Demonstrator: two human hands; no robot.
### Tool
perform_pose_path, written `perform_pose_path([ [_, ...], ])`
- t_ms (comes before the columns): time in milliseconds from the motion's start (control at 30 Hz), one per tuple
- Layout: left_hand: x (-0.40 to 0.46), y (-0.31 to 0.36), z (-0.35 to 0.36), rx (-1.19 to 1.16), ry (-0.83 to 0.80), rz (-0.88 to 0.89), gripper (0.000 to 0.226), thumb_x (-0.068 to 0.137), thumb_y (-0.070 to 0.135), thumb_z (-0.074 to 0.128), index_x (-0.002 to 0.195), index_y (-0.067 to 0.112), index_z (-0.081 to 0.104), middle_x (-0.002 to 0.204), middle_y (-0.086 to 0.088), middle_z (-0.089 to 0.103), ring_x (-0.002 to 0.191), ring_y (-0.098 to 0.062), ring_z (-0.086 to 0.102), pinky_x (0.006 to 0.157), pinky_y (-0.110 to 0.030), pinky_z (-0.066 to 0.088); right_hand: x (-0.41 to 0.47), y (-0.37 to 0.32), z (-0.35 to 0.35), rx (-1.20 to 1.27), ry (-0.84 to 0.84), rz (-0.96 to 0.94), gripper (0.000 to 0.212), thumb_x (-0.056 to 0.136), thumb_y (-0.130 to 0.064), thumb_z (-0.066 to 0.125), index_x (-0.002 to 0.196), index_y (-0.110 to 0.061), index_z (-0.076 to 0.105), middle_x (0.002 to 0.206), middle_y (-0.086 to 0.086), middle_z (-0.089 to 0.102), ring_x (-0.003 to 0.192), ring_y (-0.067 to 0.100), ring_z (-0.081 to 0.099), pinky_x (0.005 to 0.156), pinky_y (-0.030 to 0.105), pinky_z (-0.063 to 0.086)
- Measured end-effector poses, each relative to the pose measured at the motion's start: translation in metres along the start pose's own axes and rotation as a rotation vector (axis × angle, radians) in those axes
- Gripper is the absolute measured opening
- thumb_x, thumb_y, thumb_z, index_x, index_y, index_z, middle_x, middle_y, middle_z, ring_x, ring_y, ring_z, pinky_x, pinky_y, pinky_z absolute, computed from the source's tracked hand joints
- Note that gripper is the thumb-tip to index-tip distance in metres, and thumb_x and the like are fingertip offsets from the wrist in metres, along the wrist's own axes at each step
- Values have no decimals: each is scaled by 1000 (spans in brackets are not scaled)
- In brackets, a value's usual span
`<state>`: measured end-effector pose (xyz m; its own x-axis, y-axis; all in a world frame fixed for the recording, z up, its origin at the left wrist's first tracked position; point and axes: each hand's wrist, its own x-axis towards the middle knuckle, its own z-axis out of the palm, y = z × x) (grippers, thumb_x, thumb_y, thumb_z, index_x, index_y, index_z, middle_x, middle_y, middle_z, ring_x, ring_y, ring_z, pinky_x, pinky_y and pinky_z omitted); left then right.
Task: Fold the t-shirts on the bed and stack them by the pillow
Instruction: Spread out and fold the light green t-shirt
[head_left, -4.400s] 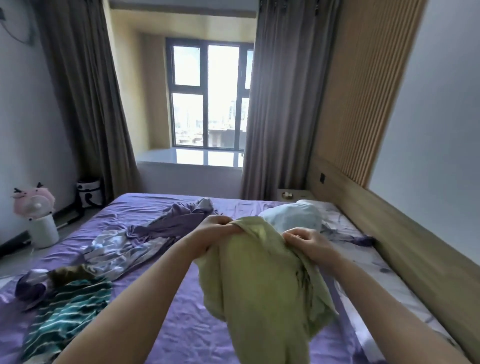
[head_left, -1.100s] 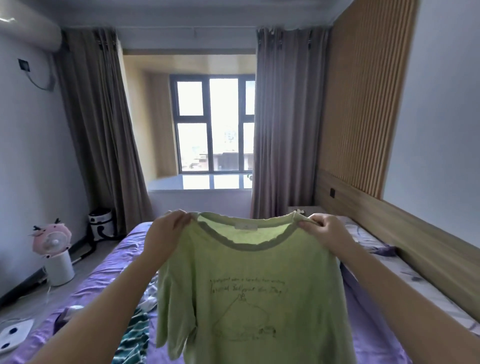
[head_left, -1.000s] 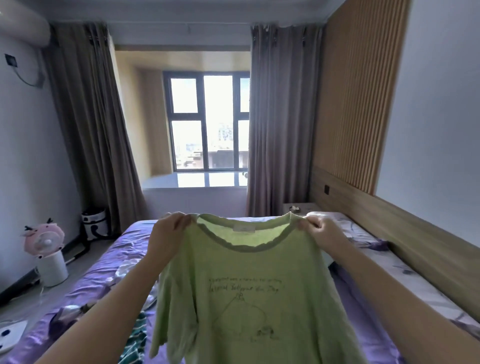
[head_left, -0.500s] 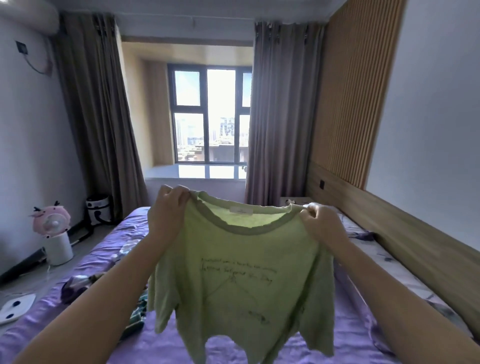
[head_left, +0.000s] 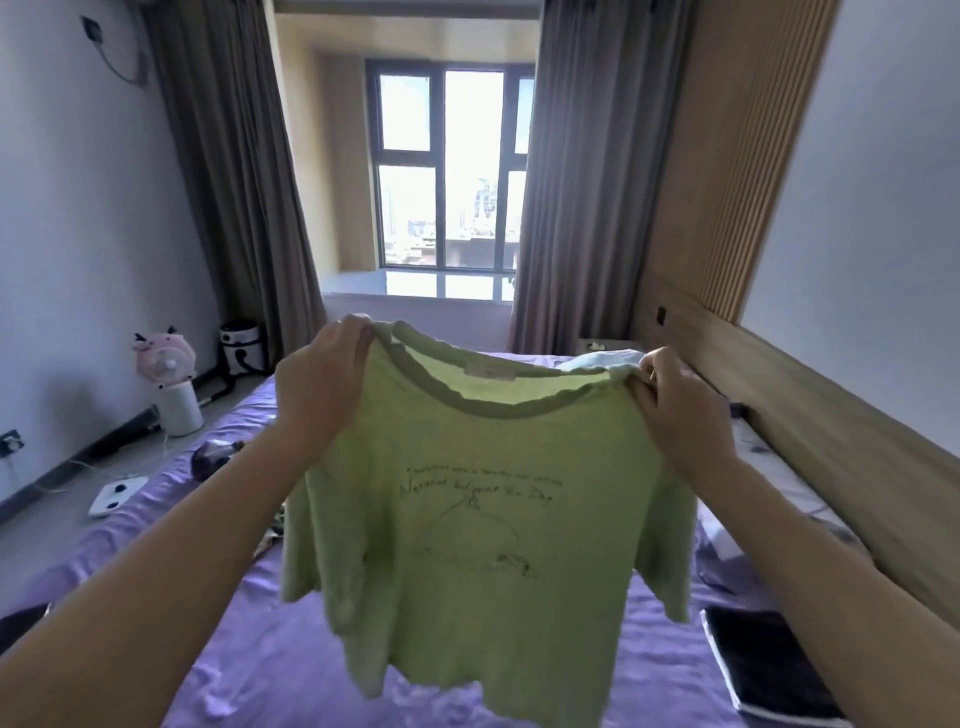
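A light green t-shirt (head_left: 478, 545) with a grey collar and dark line print hangs spread out in the air above the purple bed (head_left: 260, 660). My left hand (head_left: 319, 384) pinches its left shoulder and my right hand (head_left: 675, 410) pinches its right shoulder. The hem dangles just over the sheet. A pale blue pillow (head_left: 597, 359) peeks over the collar near the headboard. A dark garment (head_left: 215, 457) lies on the bed's left side, mostly hidden by my left arm.
A wooden headboard (head_left: 831, 431) runs along the right. A dark folded item with white edging (head_left: 763, 670) lies at the bed's right. On the floor at left stand a pink fan (head_left: 169, 384), a white scale (head_left: 117, 493) and a small bin (head_left: 241, 348). Curtains frame the window (head_left: 452, 171).
The bunched shirt has been shaken open and held up by the shoulders. In the last second it has sunk lower and swung a little away from me, its hem nearing the sheet.
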<state>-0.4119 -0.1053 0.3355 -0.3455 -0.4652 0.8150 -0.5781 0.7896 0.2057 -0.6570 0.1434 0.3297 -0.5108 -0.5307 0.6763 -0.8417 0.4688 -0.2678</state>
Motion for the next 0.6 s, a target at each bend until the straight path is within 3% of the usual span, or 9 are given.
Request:
perform_pose_path([
  [233, -15, -11, 23, 85, -49, 134, 46, 95, 43, 23, 103, 14, 59, 86, -8, 66, 56, -35, 63, 46, -33, 41, -7, 4, 9, -100, -53, -59, 31, 94, -37, 46, 92, -7, 47, 67, 7, 52, 64, 32, 59, 55, 32, 32],
  [300, -20, -19, 45, 76, -107, 125, 47, 94, 44, 21, 101, 14, 57, 84, -11, 65, 56, -36, 63, 47, -37, 45, -4, 7, 28, -125, -82, -77, 31, 94, -39, 46, 89, -9, 46, 65, 4, 51, 61, 31, 60, 52, 30, 29],
  [467, -35, -53, 121, 87, -174, 146, 34, 93, 41, 30, 95, 20, 57, 73, -6, 64, 46, -29, 61, 41, -30, 44, 5, 21, 105, -186, -233, -92, 30, 95, -42, 44, 91, -11, 46, 66, 2, 56, 63, 29, 61, 51, 29, 31],
  [600, -46, -95, 210, 89, -330, 139, 25, 90, 37, 35, 95, 22, 55, 71, -2, 62, 44, -27, 60, 35, -30, 44, 17, 42, 195, -235, -337, -44, 31, 89, -39, 58, 81, -11, 47, 58, 3, 59, 51, 30, 60, 46, 26, 28],
])
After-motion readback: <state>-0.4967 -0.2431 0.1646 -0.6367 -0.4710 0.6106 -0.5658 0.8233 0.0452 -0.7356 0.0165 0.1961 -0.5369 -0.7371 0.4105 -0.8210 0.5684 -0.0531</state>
